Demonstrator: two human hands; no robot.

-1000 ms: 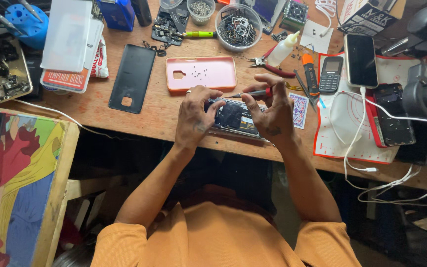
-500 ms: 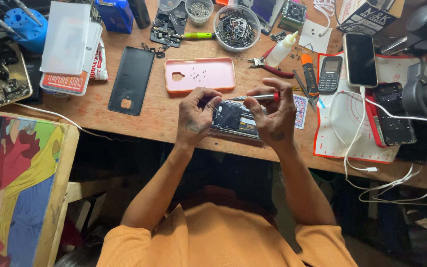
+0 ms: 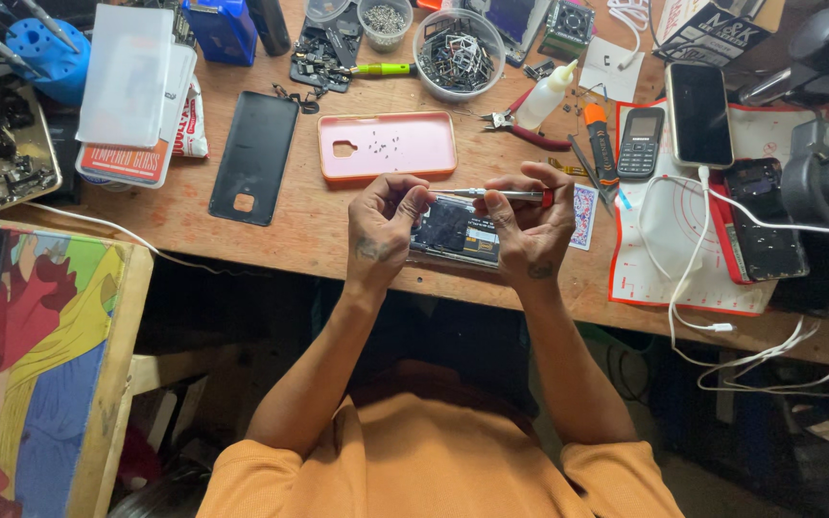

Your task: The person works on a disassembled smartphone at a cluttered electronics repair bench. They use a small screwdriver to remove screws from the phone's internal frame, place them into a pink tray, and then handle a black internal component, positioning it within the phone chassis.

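Observation:
An opened smartphone (image 3: pixel 456 230) with its back off lies near the front edge of the wooden bench, its dark insides showing. My left hand (image 3: pixel 383 225) grips the phone's left end. My right hand (image 3: pixel 528 219) holds a thin red-handled screwdriver (image 3: pixel 501 194) flat across the phone's top edge, its tip pointing left toward my left fingertips. Just behind lies a pink phone case (image 3: pixel 388 144), face up, with several tiny screws in it.
A black back cover (image 3: pixel 254 155) lies left of the pink case. Pliers (image 3: pixel 515 127), a white glue bottle (image 3: pixel 544 94), a keypad phone (image 3: pixel 641 142), other phones and white cables (image 3: pixel 693 259) crowd the right. Bowls of small parts (image 3: pixel 457 40) stand behind. A painted board (image 3: pixel 31 364) sits low left.
The phone has been lifted and turned slightly toward me. The screwdriver now lies flat along its top edge, its tip near my left fingers.

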